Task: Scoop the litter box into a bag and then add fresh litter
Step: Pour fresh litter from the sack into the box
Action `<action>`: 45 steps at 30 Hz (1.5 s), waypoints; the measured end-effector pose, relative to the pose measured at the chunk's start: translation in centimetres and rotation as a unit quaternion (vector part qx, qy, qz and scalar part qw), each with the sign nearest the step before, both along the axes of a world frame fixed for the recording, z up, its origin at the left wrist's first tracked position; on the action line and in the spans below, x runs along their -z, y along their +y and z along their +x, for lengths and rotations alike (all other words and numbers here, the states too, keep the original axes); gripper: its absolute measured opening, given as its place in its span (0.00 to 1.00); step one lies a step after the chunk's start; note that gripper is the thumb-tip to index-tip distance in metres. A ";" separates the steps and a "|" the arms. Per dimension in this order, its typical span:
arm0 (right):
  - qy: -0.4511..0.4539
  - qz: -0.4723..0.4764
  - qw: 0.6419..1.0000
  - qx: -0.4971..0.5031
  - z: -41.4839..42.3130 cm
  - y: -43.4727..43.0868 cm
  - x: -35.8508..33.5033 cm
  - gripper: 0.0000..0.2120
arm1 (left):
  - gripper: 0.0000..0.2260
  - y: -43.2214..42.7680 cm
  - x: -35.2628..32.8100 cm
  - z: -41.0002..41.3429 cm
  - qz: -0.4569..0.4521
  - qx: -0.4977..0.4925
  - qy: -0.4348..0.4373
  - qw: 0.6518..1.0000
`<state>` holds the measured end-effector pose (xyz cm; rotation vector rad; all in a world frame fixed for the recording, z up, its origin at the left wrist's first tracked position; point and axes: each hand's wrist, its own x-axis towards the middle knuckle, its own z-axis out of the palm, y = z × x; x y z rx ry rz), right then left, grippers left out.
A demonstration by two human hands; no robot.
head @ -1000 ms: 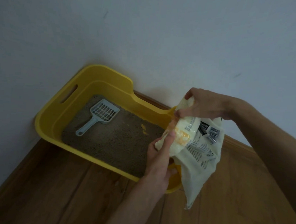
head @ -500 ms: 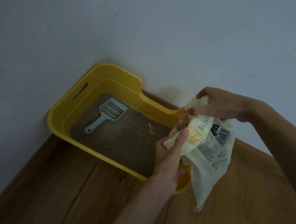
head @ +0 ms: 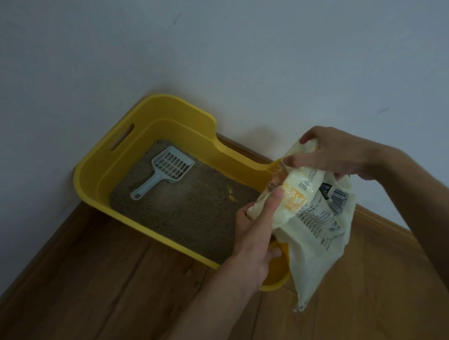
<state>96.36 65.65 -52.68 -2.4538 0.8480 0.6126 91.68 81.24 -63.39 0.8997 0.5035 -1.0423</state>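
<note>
A yellow litter box [head: 93, 178] stands in the room's corner on the wooden floor, filled with grey-brown litter [head: 190, 214]. A pale blue slotted scoop [head: 166, 170] lies on the litter near the box's far left end. Over the right end of the box I hold a cream plastic litter bag [head: 317, 221] with black print and a barcode. My left hand [head: 256, 239] grips the bag's mouth from below, thumb on top. My right hand [head: 333, 156] pinches the bag's upper edge. The bag's mouth tilts toward the box; its bottom hangs down to the right.
White walls [head: 224, 53] meet behind the box, with a wooden skirting board [head: 387, 222] along the right wall. Wooden floor [head: 108, 280] stretches in front of and to the right of the box. A few yellow specks [head: 231, 195] lie on the litter.
The view has shifted slightly, so box and hands sit further right in the frame. Both hands keep the same hold on the bag; the scoop has not moved.
</note>
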 end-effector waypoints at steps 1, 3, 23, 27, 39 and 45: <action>-0.004 0.006 1.000 0.004 0.1 0.0 0.1 0.31 | 0.48 -0.1 0.1 0.1 -0.002 0.000 0.003 1.000; 0.006 0.006 1.000 0.010 0.1 0.1 0.5 0.33 | 0.50 -0.1 0.2 0.2 0.002 0.001 0.017 1.000; -0.010 0.018 0.999 0.035 -0.6 -0.2 0.7 0.32 | 0.46 0.0 0.5 0.3 0.023 0.021 -0.001 1.000; -0.018 0.010 1.000 0.021 -0.4 -0.1 0.3 0.32 | 0.44 0.1 0.4 0.3 0.017 0.023 -0.015 0.999; -0.052 0.010 0.998 0.025 -0.8 0.3 0.0 0.31 | 0.42 0.3 0.7 0.1 0.011 0.020 -0.034 0.999; -0.059 0.005 0.998 0.025 -0.9 0.4 0.1 0.32 | 0.43 0.6 0.4 0.3 0.011 0.020 -0.030 0.999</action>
